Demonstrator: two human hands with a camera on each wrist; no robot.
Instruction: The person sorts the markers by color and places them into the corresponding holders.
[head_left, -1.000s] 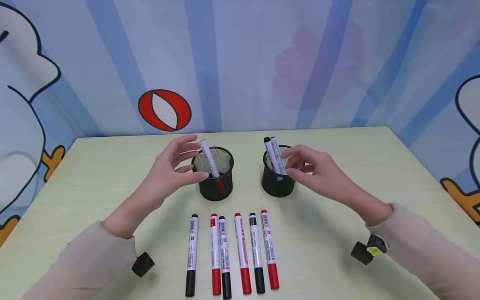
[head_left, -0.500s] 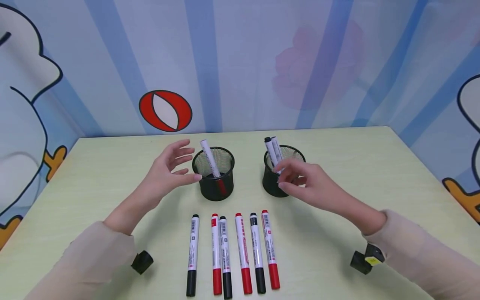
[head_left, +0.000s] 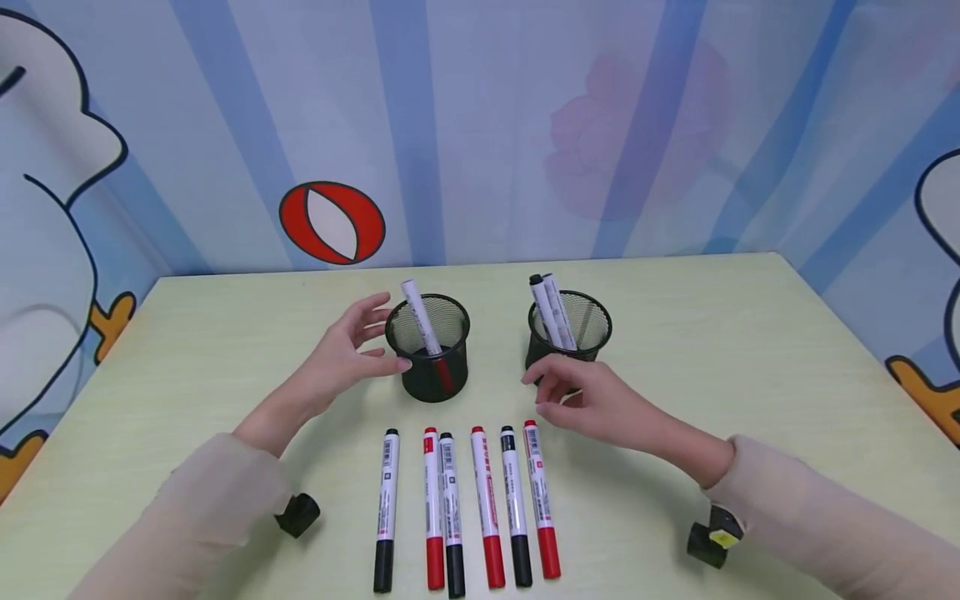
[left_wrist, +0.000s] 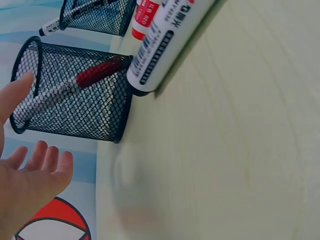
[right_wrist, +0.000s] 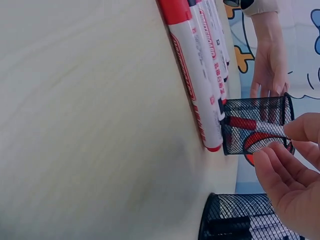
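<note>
Right hand (head_left: 592, 406) relaxed, holding nothing, above rightmost red marker (head_left: 540, 498): light, rigid, smooth; pinch mid-barrel. Left hand (head_left: 341, 358) empty, fingers loose, beside mesh cup (head_left: 429, 346).

Two black mesh cups near table's far edge: left cup (head_left: 428, 346), right cup (head_left: 567, 337). Left cup holds one red-capped marker (head_left: 424, 327). Right cup holds two markers (head_left: 552, 311), at least one black-tipped. Six markers (head_left: 465, 504) lying in row near table's near edge: three black-capped, three red-capped. Nine markers total. Two hands over table.
</note>
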